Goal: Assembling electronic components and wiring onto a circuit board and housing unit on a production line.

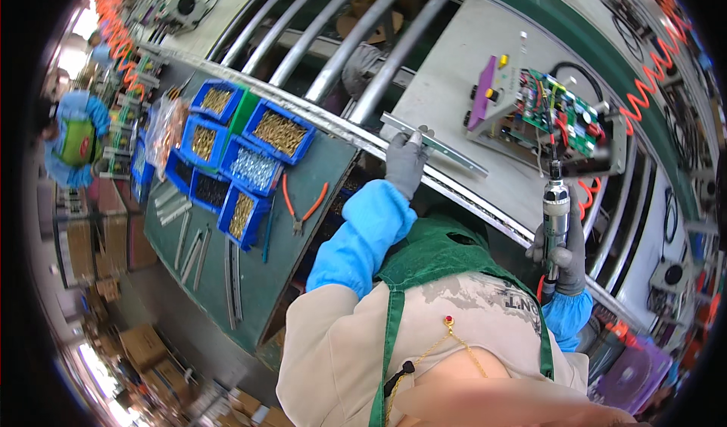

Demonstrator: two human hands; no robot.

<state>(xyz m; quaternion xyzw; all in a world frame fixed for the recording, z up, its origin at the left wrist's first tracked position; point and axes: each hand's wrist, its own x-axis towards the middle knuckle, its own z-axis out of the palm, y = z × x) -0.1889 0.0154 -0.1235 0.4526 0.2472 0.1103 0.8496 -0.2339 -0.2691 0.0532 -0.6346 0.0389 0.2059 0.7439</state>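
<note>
My left hand (405,165), in a grey glove, pinches a long flat metal strip (458,158) near the work surface's front edge. My right hand (573,256), also gloved in grey, is wrapped round a silver power screwdriver (556,213). Its tip end points up toward a green circuit board (556,109) with coloured wires, which sits in a metal housing. Whether the tip touches anything there, I cannot tell. A purple panel (482,92) stands upright at the housing's left end.
Blue bins (251,165) of screws and small fasteners sit on the green table (322,158) at left, near orange-handled pliers (301,209) and loose metal strips (198,256). Metal rollers (363,40) lie beyond. An orange coiled hose (647,78) hangs at right. A person (76,139) is far left.
</note>
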